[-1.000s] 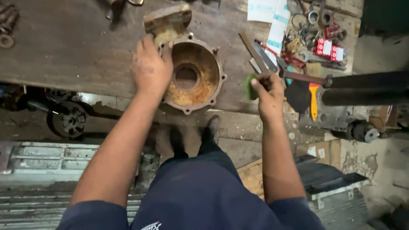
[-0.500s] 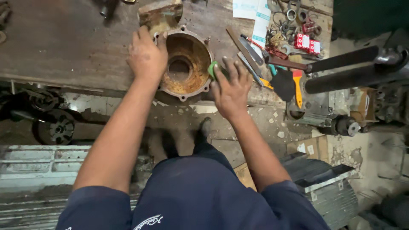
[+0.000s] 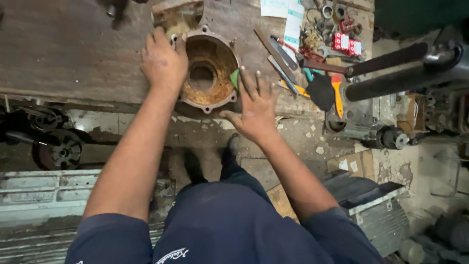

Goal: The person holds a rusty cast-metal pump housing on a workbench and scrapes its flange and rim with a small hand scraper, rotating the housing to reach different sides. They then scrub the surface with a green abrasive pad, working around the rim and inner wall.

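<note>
A rusty round metal housing (image 3: 207,73) with a centre hole lies on the worn wooden workbench (image 3: 73,49). My left hand (image 3: 163,61) rests on its left rim, gripping the edge. My right hand (image 3: 254,105) lies flat by the housing's right rim, fingers spread, pressing a small green piece (image 3: 235,78), apparently abrasive sheet, against the rim. Most of that green piece is hidden under my fingers.
Files, a blade and a yellow-handled tool (image 3: 337,95) lie on the bench to the right, beside papers (image 3: 288,14) and small red boxes (image 3: 346,44). A rusty block (image 3: 178,14) sits behind the housing. Dark bars (image 3: 391,68) jut in at right. Machine parts (image 3: 56,146) lie on the floor below.
My right hand came left from the tools with the green piece to the housing's right rim and now lies flat there. My left hand stayed on the left rim.
</note>
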Demonstrator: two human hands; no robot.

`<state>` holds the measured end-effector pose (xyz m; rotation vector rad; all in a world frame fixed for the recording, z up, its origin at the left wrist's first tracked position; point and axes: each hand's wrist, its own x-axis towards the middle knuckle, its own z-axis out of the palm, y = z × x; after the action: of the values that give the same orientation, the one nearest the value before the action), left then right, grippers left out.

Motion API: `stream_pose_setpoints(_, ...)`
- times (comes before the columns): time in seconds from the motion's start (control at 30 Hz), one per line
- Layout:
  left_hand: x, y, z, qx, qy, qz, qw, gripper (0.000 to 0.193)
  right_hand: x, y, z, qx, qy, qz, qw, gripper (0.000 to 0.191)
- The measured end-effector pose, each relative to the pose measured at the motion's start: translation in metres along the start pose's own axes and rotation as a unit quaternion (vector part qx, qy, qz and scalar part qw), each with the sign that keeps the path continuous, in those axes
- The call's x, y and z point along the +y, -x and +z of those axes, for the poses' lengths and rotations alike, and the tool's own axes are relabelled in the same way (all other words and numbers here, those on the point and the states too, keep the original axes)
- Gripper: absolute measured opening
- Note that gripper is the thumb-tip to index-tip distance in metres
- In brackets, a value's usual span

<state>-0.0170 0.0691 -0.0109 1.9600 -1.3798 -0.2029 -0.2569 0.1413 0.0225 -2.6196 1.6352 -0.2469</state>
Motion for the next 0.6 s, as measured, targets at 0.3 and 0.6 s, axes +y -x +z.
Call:
stream_pose_setpoints(0.3,-0.008,0.001,0.002,0.008,-0.016,0.007,1.0,0.045,0.001,-0.002,-0.001,-0.033,0.007,0.01,0.999,0.113)
stream_pose_setpoints(0.6,-0.012,0.002,-0.002,-0.011,-0.018,0.015,1.0,0.045,0.011,-0.016,0.002,0.008,-0.006,-0.053,0.999,0.11)
